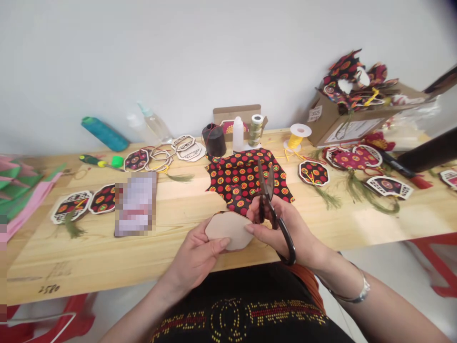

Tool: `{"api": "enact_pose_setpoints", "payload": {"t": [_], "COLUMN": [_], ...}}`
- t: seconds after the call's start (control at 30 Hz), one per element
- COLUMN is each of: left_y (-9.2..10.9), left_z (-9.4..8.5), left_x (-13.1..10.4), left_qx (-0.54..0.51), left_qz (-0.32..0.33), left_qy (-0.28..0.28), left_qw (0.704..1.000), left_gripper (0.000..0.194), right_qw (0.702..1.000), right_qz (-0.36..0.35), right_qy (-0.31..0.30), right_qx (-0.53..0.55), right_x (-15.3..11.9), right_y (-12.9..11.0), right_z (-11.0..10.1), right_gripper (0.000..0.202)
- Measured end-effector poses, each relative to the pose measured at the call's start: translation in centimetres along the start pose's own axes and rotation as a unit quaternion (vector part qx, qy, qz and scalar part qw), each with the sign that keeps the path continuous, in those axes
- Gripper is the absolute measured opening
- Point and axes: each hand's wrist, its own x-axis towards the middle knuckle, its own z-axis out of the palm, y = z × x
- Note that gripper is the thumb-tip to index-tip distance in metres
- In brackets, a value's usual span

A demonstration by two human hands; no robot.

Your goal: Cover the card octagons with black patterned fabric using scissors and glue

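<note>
Head view: left hand [200, 247] has fingers clamped on card [228, 230]; right hand [291, 226] curls fingers round scissors [273, 214], pointed away, apparently freeing its thumb to steady card.

Cloth [239, 177] lies on the table [174, 209], screwdriver [92, 160] to its left.

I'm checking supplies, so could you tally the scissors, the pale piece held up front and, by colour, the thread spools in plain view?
Scissors: 1
Pale piece: 1
Teal spool: 1
Black spool: 1
Gold-green spool: 1
Yellow spool: 1
Total: 6
</note>
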Motion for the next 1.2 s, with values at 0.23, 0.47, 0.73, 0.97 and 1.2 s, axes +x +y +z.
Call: {"api": "enact_pose_setpoints", "payload": {"t": [0.23,0.47,0.73,0.97,1.2], "left_y": [-0.4,-0.1,-0.2,-0.1,-0.1], "left_z": [-0.3,-0.9,-1.0,-0.9,-0.7], "left_x": [0.1,0.1,0.1,0.2,0.1], "left_qx": [-0.001,0.000,0.006,0.015,0.017], "left_qz": [0.007,0.016,0.018,0.019,0.013], "left_qy": [-0.003,-0.006,-0.003,-0.006,-0.007], "left_qw": [1.000,1.000,1.000,1.000,1.000], "left_gripper": [0.031,0.028,0.027,0.028,0.027], "right_qw": [0.999,0.989,0.949,0.962,0.959], "right_qz": [0.004,0.027,0.058,0.117,0.130], "right_qy": [0.010,-0.069,-0.158,-0.204,-0.204], "right_qx": [-0.041,-0.129,-0.267,-0.141,-0.146], "right_x": [0.1,-0.5,-1.6,-1.4,-1.5], "right_y": [-0.4,-0.9,-1.9,-1.1,-1.1], "right_z": [0.1,-3.2,-4.3,-3.8,-3.9], "right_gripper": [0.021,0.044,0.047,0.032,0.030]}}
